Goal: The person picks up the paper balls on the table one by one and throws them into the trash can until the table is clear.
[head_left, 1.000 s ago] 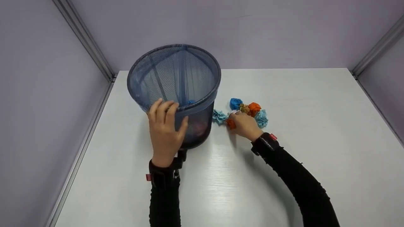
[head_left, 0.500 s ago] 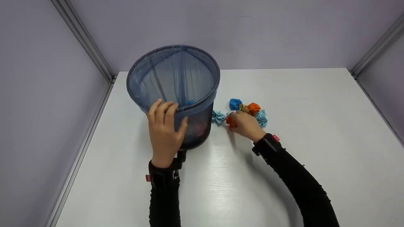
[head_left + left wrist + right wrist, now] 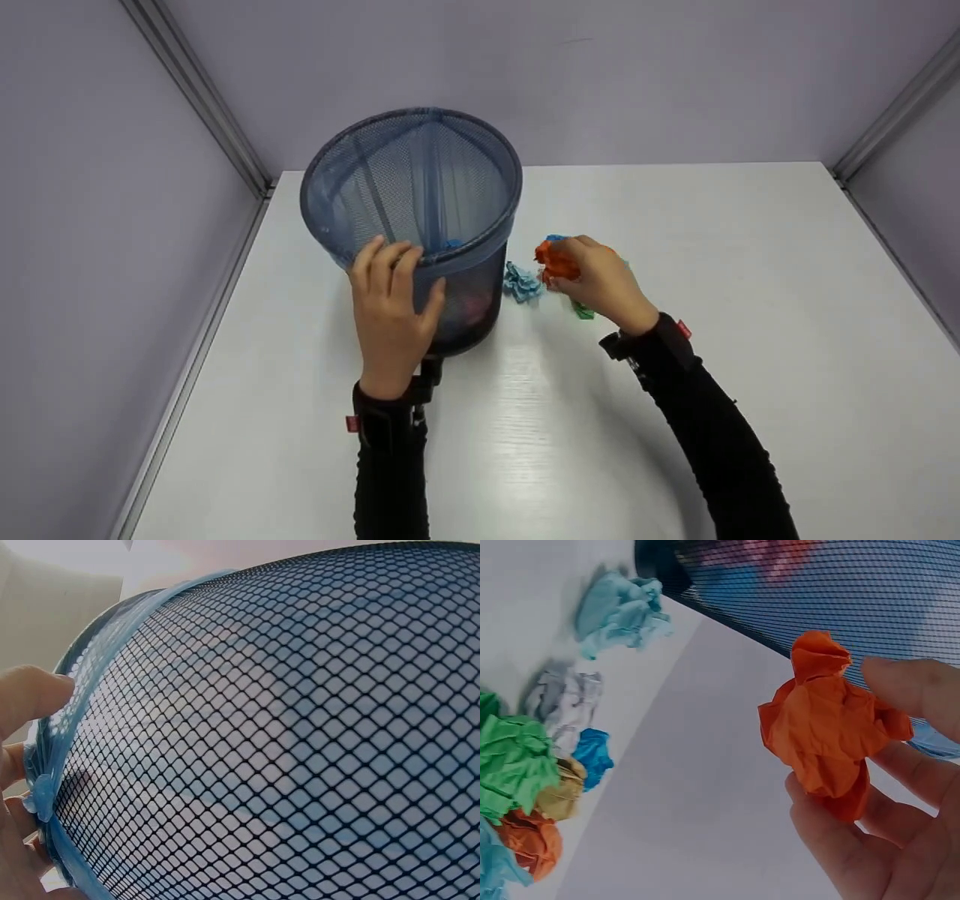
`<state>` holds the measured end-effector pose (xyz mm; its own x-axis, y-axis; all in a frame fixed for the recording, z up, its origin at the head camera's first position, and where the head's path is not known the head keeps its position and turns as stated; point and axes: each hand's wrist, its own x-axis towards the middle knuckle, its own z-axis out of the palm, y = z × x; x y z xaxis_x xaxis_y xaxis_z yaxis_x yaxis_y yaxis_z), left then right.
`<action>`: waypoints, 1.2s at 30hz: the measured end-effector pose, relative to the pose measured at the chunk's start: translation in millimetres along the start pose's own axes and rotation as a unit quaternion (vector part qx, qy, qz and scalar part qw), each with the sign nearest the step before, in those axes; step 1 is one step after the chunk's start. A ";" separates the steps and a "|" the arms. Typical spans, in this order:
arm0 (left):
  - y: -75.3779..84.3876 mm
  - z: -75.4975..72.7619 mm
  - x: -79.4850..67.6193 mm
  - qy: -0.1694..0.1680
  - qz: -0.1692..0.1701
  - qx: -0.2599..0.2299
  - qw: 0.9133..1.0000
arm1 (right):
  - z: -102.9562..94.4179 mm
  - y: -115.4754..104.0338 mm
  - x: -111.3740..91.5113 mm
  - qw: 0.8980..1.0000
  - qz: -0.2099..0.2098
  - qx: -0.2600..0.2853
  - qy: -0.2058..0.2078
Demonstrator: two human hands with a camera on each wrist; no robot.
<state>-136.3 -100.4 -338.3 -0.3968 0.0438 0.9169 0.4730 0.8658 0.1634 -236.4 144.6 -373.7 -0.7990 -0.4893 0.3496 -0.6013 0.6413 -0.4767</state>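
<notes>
My left hand (image 3: pixel 391 319) holds the near rim of a dark mesh wastebasket (image 3: pixel 471 307), its fingers over the edge. A translucent blue bag (image 3: pixel 457 262) lines the wastebasket and folds down over the rim; the left wrist view shows it knotted beside the fingers. With thumb and fingers, my right hand (image 3: pixel 611 289) pinches a crumpled orange paper ball (image 3: pixel 829 724), raised above the table just right of the wastebasket. Light blue crumpled paper (image 3: pixel 521 283) lies against the wastebasket's side. The right hand hides most of the other paper balls in the head view.
In the right wrist view, green (image 3: pixel 514 765), white (image 3: pixel 566 705), blue (image 3: pixel 594 757), tan (image 3: pixel 562 791) and orange-brown (image 3: pixel 531 840) paper balls lie bunched on the white table (image 3: pixel 712 247). Colored paper shows through the wastebasket mesh. Pale panels (image 3: pixel 675 82) enclose the table.
My right hand has lifted the orange paper ball off the table, rising and shifting slightly right. A green paper ball now shows beneath the hand. My left hand stays on the rim.
</notes>
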 end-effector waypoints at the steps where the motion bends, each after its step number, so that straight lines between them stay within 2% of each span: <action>1: 0.0 0.0 0.1 0.000 0.000 0.000 1.000 | -4.4 -3.3 -0.7 1.000 -0.004 0.008 0.010; 9: 0.1 -0.3 1.4 -0.001 0.003 0.000 1.000 | -39.2 -31.2 -7.2 0.992 -0.050 0.051 0.100; 14: 0.1 -0.2 1.7 -0.002 0.003 0.002 1.000 | -59.4 -51.3 -8.5 0.980 -0.101 0.083 0.150; 19: 0.0 -0.2 1.7 -0.004 0.001 0.001 1.000 | -75.7 -72.6 -5.1 0.967 -0.144 0.105 0.180; 23: 0.2 -1.2 1.7 -0.004 0.000 0.000 1.000 | -79.8 -87.6 0.9 0.961 -0.170 0.106 0.188; 28: 0.7 -2.0 1.6 -0.009 -0.003 0.000 1.000 | -74.4 -105.6 14.7 0.958 -0.198 0.098 0.184; 32: 1.3 -2.6 1.6 -0.010 -0.005 0.001 1.000 | -63.6 -117.9 28.7 0.962 -0.204 0.086 0.161; 36: 2.5 -2.0 1.4 -0.015 -0.005 0.002 1.000 | -52.8 -123.3 40.0 0.970 -0.188 0.081 0.134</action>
<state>-134.1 -99.1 -335.9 -0.4250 0.0499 0.9038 0.4664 0.8678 0.1714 -194.7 77.2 -258.4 -0.5099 -0.4857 0.7100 -0.8588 0.3348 -0.3877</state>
